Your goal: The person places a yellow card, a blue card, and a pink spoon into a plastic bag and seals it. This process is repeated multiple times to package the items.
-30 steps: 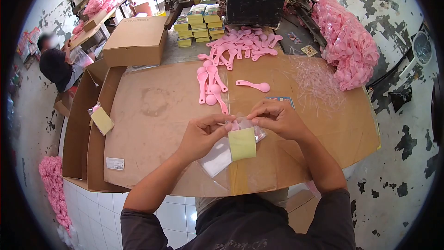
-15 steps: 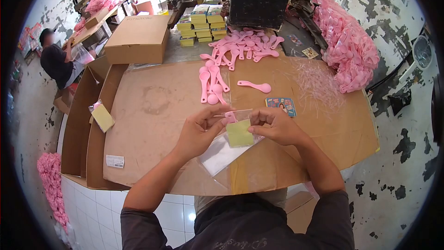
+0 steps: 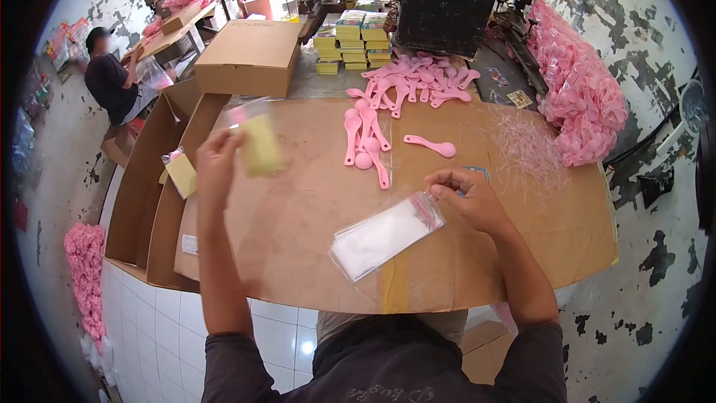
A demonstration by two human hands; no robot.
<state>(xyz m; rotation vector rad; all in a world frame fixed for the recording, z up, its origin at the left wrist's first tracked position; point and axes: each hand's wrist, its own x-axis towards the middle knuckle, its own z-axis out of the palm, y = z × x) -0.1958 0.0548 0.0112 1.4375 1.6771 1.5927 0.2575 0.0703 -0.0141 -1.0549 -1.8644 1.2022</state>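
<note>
My left hand is raised over the left of the cardboard-covered table, pinching the top of a clear plastic packet. The packet, blurred by motion, shows a pale yellow card and some pink near its top. My right hand has thumb and forefinger drawn together beside the upper corner of a stack of clear plastic bags. Whatever those fingers hold is too small to make out. Behind this hand, a small stack of printed cards is mostly hidden. A single pink spoon lies just beyond it.
More pink spoons are heaped at the back, with stacked yellow-edged cards and a closed carton to their left. A similar packet rests on the open box. Thin plastic strips lie right. A person sits far left.
My left hand has carried the packet up and left, away from my right hand. My right hand has let go of it and moved slightly right. The bag stack is now uncovered.
</note>
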